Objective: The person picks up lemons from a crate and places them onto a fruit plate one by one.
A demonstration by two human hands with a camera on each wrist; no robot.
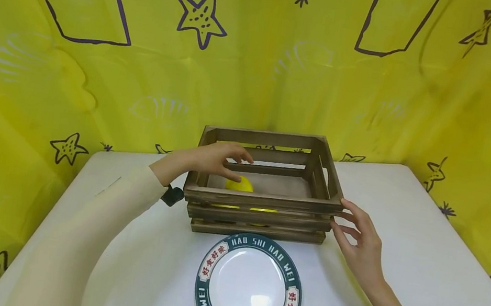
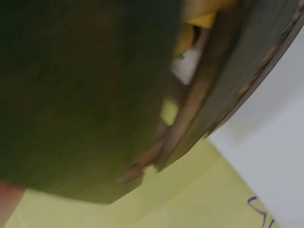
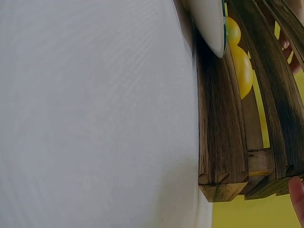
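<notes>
My left hand (image 1: 221,159) reaches over the left end of a brown slatted wooden crate (image 1: 262,201), fingers loosely spread. Its thumb tip is right at the top of a smooth, rounded yellow thing (image 1: 239,183) inside. Two rounded yellow shapes (image 3: 242,71) show through the slats in the right wrist view. A large dark blur fills much of the left wrist view beside the crate's slats (image 2: 190,114). At the crate's front right corner, my right hand (image 1: 361,239) touches the wood with its fingertips; one fingertip (image 3: 297,194) shows by a slat end.
A white plate (image 1: 248,291) with a green lettered rim lies just in front of the crate. Both stand on a white-covered table (image 1: 143,264). A yellow patterned curtain (image 1: 246,84) hangs behind and along the sides. Small dark devices sit at both wrists.
</notes>
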